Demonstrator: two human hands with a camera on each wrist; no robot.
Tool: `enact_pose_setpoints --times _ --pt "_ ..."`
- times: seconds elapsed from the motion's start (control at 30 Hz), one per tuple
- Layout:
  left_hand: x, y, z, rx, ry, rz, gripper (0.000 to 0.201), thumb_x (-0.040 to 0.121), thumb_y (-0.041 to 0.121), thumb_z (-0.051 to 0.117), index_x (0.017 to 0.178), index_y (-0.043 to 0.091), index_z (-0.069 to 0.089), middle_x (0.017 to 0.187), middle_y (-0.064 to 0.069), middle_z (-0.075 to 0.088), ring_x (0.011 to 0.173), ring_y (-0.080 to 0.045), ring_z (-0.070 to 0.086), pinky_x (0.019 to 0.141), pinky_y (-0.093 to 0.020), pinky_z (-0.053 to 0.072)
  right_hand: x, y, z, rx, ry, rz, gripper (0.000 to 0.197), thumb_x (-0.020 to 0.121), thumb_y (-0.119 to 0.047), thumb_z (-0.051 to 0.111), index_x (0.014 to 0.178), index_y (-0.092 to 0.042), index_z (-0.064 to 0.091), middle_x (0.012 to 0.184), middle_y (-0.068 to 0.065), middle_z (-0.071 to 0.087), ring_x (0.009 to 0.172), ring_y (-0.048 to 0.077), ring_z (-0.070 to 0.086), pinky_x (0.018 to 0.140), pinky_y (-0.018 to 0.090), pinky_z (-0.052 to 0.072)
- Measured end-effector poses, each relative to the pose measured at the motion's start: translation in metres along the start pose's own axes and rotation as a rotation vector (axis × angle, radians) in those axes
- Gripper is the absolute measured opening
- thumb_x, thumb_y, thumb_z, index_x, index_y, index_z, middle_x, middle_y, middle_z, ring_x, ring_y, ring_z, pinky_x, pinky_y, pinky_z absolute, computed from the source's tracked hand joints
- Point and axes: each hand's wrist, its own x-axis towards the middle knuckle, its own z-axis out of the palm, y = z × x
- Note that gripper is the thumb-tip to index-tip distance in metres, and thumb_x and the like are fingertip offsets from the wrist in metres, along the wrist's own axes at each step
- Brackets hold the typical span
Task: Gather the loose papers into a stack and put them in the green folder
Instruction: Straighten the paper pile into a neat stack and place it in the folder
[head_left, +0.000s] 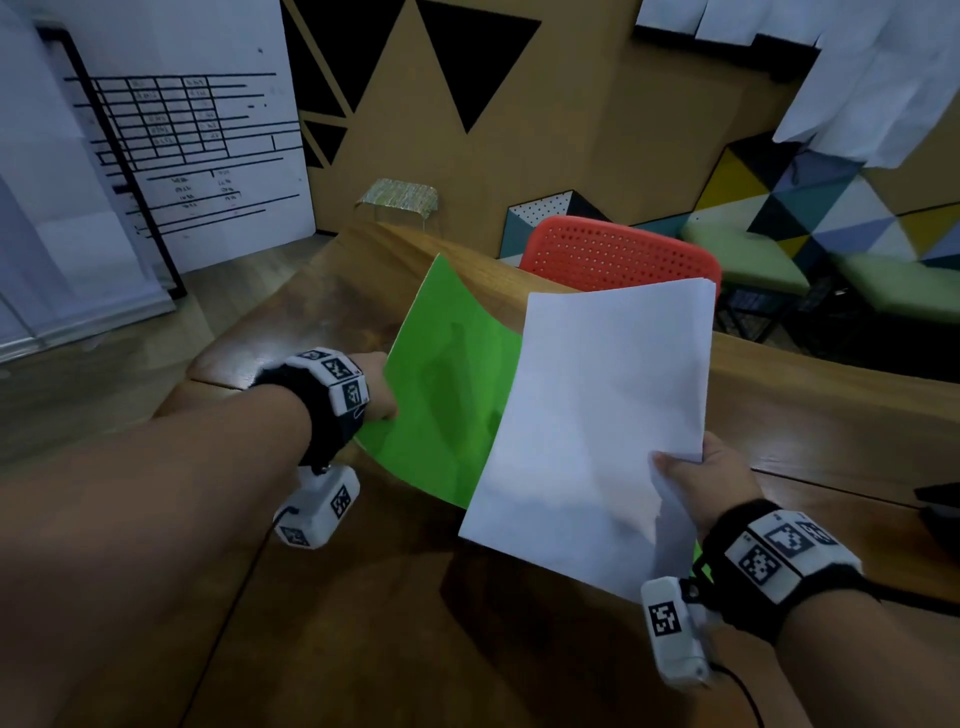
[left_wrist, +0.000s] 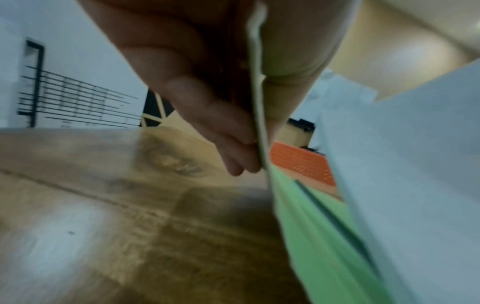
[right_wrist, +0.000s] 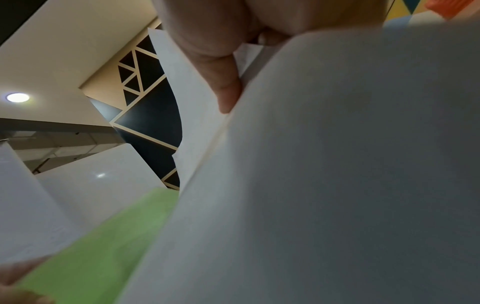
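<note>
Both arms reach over the brown wooden table (head_left: 810, 415). One right hand (head_left: 706, 478) pinches the white paper stack (head_left: 597, 415), and the left hand (head_left: 376, 387) pinches the green folder (head_left: 441, 384), lifted near the far edge.

From the left wrist, fingers (left_wrist: 233, 131) squeeze the thin, bendy cover.

From the right wrist, smooth sheets curve. Next, I think, the stack slides inside.

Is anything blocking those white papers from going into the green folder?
Nothing visible does. The right hand holds the paper stack right beside the green folder, which the left hand grips by its edge and lifts off the table. The left wrist view shows a gap between the folder's covers.
</note>
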Motion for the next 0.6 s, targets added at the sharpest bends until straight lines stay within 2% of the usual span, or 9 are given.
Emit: enact_pose_setpoints --times 0.07,0.13,0.2,0.27,0.33,0.37,0.5,0.57,0.6 --pt "-0.019 -0.001 -0.004 -0.072 0.003 0.053 0.036 0.086 0.007 0.057 0.121 0.001 0.05 0.11 -0.016 0.061 0.09 -0.026 0.054 0.069 -0.033 0.046 -0.015 -0.002 -0.005 -0.014 0.015 0.038 0.033 0.085 0.004 0.058 0.117 0.0 0.057 0.102 0.015 0.061 0.094 0.03 0.057 0.093 0.047 0.048" --pt "-0.046 -0.002 -0.009 -0.135 0.02 0.073 0.049 0.087 0.005 0.055 0.133 0.003 0.038 0.118 -0.017 0.058 0.099 -0.031 0.057 0.08 -0.035 0.049 -0.032 0.0 -0.009 -0.022 0.009 0.074 0.032 0.084 0.004 0.06 0.115 0.001 0.058 0.101 0.014 0.061 0.092 0.029 0.057 0.084 0.041 0.05" --pt "-0.079 -0.004 -0.01 -0.202 0.003 0.083 0.044 0.088 0.005 0.052 0.13 0.004 0.039 0.099 -0.012 0.056 0.089 -0.028 0.057 0.072 -0.033 0.048 -0.052 0.007 -0.01 -0.034 -0.014 0.105 0.031 0.082 0.002 0.062 0.113 0.003 0.06 0.099 0.016 0.063 0.091 0.03 0.058 0.083 0.039 0.049" --pt "-0.113 -0.01 -0.007 -0.233 -0.01 0.103 0.044 0.087 0.004 0.05 0.13 0.005 0.038 0.082 -0.007 0.053 0.072 -0.023 0.055 0.057 -0.031 0.049 -0.076 0.013 -0.01 -0.06 -0.043 0.133 0.028 0.082 0.0 0.063 0.11 -0.002 0.061 0.099 0.015 0.064 0.09 0.03 0.06 0.082 0.038 0.049" --pt "-0.15 -0.014 -0.005 -0.243 -0.01 0.127 0.049 0.088 0.004 0.047 0.135 0.01 0.034 0.076 -0.004 0.05 0.059 -0.018 0.052 0.04 -0.023 0.047 -0.099 0.021 -0.009 -0.113 -0.067 0.147 0.029 0.081 -0.004 0.063 0.109 -0.005 0.061 0.098 0.016 0.067 0.089 0.033 0.063 0.08 0.038 0.051" --pt "-0.169 -0.015 -0.004 -0.236 -0.017 0.13 0.051 0.089 0.005 0.047 0.137 0.012 0.031 0.075 -0.003 0.048 0.058 -0.016 0.051 0.036 -0.021 0.046 -0.112 0.024 -0.007 -0.14 -0.081 0.152 0.028 0.08 -0.005 0.063 0.109 -0.005 0.062 0.097 0.016 0.067 0.089 0.035 0.064 0.081 0.04 0.052" --pt "-0.215 -0.016 0.008 -0.147 -0.053 0.16 0.052 0.09 0.009 0.048 0.136 0.013 0.025 0.084 -0.006 0.05 0.062 -0.018 0.05 0.043 -0.027 0.044 -0.154 0.037 0.0 -0.203 -0.128 0.178 0.016 0.081 -0.005 0.059 0.096 -0.01 0.062 0.092 0.017 0.067 0.085 0.034 0.064 0.078 0.039 0.052" --pt "-0.222 -0.017 0.018 -0.156 -0.065 0.158 0.049 0.09 0.006 0.047 0.134 0.006 0.026 0.102 -0.015 0.057 0.071 -0.025 0.056 0.048 -0.029 0.043 -0.168 0.045 0.004 -0.223 -0.157 0.202 0.019 0.08 -0.005 0.06 0.098 -0.009 0.062 0.097 0.018 0.068 0.09 0.034 0.064 0.083 0.039 0.053" --pt "-0.224 -0.018 0.023 -0.187 -0.068 0.162 0.045 0.089 0.004 0.045 0.131 0.003 0.028 0.109 -0.019 0.057 0.076 -0.028 0.058 0.051 -0.029 0.043 -0.174 0.05 0.005 -0.223 -0.169 0.213 0.021 0.08 -0.005 0.062 0.101 -0.008 0.062 0.101 0.019 0.068 0.094 0.035 0.064 0.088 0.043 0.053"
